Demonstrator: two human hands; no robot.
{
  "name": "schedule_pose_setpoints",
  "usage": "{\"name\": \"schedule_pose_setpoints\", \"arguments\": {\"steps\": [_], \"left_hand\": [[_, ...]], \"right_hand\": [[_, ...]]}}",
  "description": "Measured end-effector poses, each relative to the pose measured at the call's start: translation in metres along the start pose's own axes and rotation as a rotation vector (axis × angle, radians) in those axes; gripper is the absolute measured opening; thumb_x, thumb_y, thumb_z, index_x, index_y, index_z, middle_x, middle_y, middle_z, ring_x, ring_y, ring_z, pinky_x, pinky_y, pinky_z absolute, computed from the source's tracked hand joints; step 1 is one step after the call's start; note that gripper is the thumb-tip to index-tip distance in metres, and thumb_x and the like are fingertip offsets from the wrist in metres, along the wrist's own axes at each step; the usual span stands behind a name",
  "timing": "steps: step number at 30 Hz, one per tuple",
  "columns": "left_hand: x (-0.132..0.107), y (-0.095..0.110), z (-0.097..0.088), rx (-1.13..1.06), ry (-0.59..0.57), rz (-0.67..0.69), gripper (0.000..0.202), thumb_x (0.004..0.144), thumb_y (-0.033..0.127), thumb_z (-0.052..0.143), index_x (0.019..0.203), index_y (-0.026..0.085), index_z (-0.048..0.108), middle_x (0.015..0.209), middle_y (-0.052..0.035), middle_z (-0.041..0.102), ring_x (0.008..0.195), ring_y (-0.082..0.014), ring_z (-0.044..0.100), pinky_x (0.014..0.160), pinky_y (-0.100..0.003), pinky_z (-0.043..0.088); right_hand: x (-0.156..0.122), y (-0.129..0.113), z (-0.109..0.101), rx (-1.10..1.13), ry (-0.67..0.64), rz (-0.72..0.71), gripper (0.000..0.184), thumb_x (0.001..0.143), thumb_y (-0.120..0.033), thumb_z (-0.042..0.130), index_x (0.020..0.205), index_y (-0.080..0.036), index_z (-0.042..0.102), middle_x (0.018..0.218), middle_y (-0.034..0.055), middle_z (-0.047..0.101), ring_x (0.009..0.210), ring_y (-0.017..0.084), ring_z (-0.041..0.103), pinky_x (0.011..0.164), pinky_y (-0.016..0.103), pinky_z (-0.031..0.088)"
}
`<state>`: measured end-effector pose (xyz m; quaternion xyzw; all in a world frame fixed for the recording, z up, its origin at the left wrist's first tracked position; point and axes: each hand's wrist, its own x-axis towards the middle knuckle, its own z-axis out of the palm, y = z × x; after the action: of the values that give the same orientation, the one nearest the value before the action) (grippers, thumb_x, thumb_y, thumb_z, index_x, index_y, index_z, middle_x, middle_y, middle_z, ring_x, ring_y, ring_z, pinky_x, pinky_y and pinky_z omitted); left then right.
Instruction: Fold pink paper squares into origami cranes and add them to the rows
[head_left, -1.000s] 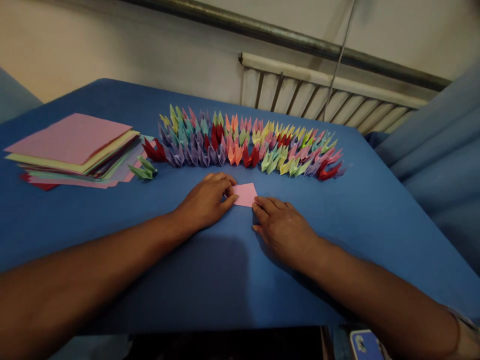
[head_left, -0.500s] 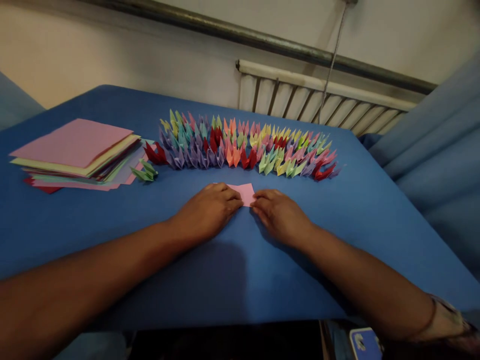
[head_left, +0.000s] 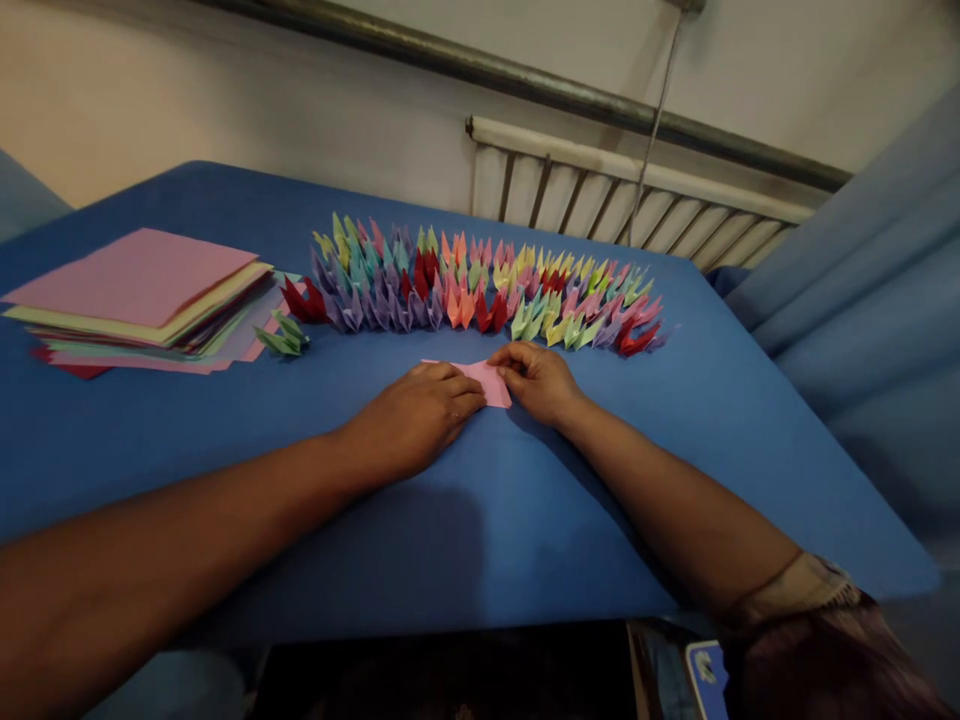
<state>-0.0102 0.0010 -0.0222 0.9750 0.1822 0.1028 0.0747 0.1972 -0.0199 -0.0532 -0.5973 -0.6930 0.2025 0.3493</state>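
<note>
A small folded piece of pink paper (head_left: 495,390) lies on the blue tabletop in front of me. My left hand (head_left: 420,415) rests over its left part, fingers together and curled down on it, so that part is hidden. At the paper's upper right edge, my right hand (head_left: 546,382) has thumb and forefinger pinched on it. Just beyond, folded paper cranes (head_left: 465,305) in many colours stand in close rows. A single green crane (head_left: 283,337) sits apart at their left front.
A stack of coloured paper sheets (head_left: 135,280) lies on the left of the blue table (head_left: 750,440), pink on top. Behind the table are a wall, a radiator (head_left: 570,180) and a long pipe (head_left: 480,62). A blue curtain (head_left: 862,300) hangs at the right.
My right hand has moved from the paper's right edge up to its upper edge, and its fingers are now pinched there. My left hand stays on the paper. The view has shifted slightly.
</note>
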Motion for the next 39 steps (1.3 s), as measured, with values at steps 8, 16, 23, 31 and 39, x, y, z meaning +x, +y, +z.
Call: {"name": "schedule_pose_setpoints", "arguments": {"steps": [8,16,23,31,39], "left_hand": [[0.0,0.001,-0.002,0.01,0.004,0.01,0.031,0.098,0.029,0.043,0.114,0.018,0.067,0.112,-0.0098,0.069,0.107,-0.0257,0.058,0.098,-0.043,0.04],[-0.001,0.0,-0.001,0.045,-0.027,0.019,0.032,0.1,0.031,0.04,0.114,0.019,0.066,0.114,-0.0091,0.068,0.108,-0.0244,0.058,0.099,-0.04,0.04],[0.001,0.002,-0.002,0.076,-0.023,0.032,0.033,0.1,0.029,0.04,0.115,0.017,0.067,0.116,-0.0101,0.068,0.109,-0.0246,0.059,0.098,-0.04,0.041],[-0.001,0.005,-0.008,0.076,-0.03,0.0,0.034,0.097,0.037,0.047,0.115,0.016,0.066,0.115,-0.0106,0.069,0.107,-0.0265,0.061,0.096,-0.042,0.042],[-0.011,0.021,-0.004,-0.029,-0.022,-0.067,0.063,0.083,0.063,0.061,0.123,0.014,0.058,0.124,-0.014,0.064,0.113,-0.0305,0.059,0.099,-0.044,0.043]], "right_hand": [[-0.009,-0.001,-0.006,-0.003,-0.036,0.067,0.022,0.083,-0.011,0.057,0.097,-0.022,0.071,0.089,0.0012,0.069,0.073,0.013,0.061,0.074,0.03,0.051],[-0.009,-0.01,-0.011,0.005,-0.117,0.005,0.029,0.087,-0.01,0.057,0.11,-0.021,0.07,0.097,0.0033,0.063,0.077,0.011,0.06,0.077,0.028,0.051],[-0.006,-0.008,-0.011,-0.064,-0.132,-0.067,0.023,0.089,-0.012,0.057,0.104,-0.019,0.073,0.095,0.0051,0.068,0.09,0.016,0.062,0.088,0.032,0.049],[-0.025,-0.015,-0.013,0.095,-0.16,0.229,0.023,0.085,-0.012,0.057,0.097,-0.019,0.075,0.091,0.0041,0.074,0.08,0.017,0.066,0.076,0.033,0.052],[-0.051,-0.03,-0.011,0.151,-0.24,0.21,0.027,0.084,-0.013,0.058,0.105,-0.021,0.073,0.092,0.0037,0.075,0.079,0.018,0.069,0.073,0.031,0.053]]}}
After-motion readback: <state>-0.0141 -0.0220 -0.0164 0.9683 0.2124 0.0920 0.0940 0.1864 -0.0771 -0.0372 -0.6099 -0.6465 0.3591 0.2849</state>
